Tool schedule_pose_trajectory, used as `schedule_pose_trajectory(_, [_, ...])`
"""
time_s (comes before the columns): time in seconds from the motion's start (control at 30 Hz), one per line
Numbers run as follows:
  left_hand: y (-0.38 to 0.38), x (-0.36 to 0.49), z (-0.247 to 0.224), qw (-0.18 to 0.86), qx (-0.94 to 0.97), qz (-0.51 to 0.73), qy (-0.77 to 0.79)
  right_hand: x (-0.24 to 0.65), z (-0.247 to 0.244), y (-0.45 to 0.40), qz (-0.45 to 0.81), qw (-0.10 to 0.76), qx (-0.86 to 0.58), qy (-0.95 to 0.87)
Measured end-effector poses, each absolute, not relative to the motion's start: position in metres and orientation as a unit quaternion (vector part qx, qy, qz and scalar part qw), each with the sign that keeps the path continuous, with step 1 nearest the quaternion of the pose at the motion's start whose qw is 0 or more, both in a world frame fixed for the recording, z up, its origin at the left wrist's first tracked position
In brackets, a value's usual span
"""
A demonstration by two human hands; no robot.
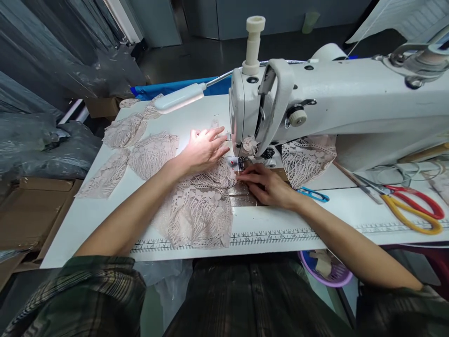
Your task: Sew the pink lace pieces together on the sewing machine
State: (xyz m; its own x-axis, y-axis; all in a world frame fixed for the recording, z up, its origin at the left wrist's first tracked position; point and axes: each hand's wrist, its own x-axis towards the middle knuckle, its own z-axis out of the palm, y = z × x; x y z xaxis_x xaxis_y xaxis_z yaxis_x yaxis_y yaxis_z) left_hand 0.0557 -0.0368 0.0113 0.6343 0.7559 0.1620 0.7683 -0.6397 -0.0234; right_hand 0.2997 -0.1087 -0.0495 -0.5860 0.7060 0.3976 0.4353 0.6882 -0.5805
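Pale pink lace fabric point(199, 210) lies bunched on the table in front of the white sewing machine point(245, 112), its upper edge reaching toward the needle area. My left hand point(206, 149) rests flat on the lace, left of the machine head, fingers stretched out and lit by the lamp. Just right of the presser foot point(241, 163), my right hand point(264, 185) has its thumb and fingers pinched together at the lace's edge. The fingertips partly hide what they grip. The needle itself is too small to make out.
More lace pieces point(154, 154) lie at the left, and another lace piece point(308, 159) sits under the machine arm. Scissors point(414, 206) and a blue thread snipper point(314, 194) lie at the right. A lamp point(180, 98) hangs low. A purple basket point(333, 276) stands below the table.
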Motion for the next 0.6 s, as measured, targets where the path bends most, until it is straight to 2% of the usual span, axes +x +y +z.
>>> schedule_pose_trajectory(0.13, [-0.054, 0.051, 0.023, 0.026, -0.894, -0.128, -0.429, 0.306, -0.049, -0.104, 0.227, 0.333, -0.395, -0.826])
schedule_pose_trajectory(0.23, [-0.071, 0.052, 0.022, 0.014, -0.881, -0.162, -0.445, 0.301, -0.049, -0.105, 0.176, 0.315, -0.353, -0.863])
schedule_pose_trajectory(0.4, [-0.100, 0.070, -0.002, -0.017, -0.900, -0.084, -0.428, 0.293, -0.050, -0.113, 0.075, 0.234, -0.327, -0.913])
schedule_pose_trajectory(0.6, [-0.083, 0.076, -0.019, -0.020, -0.933, -0.070, -0.351, 0.301, -0.050, -0.116, 0.052, 0.208, -0.387, -0.897])
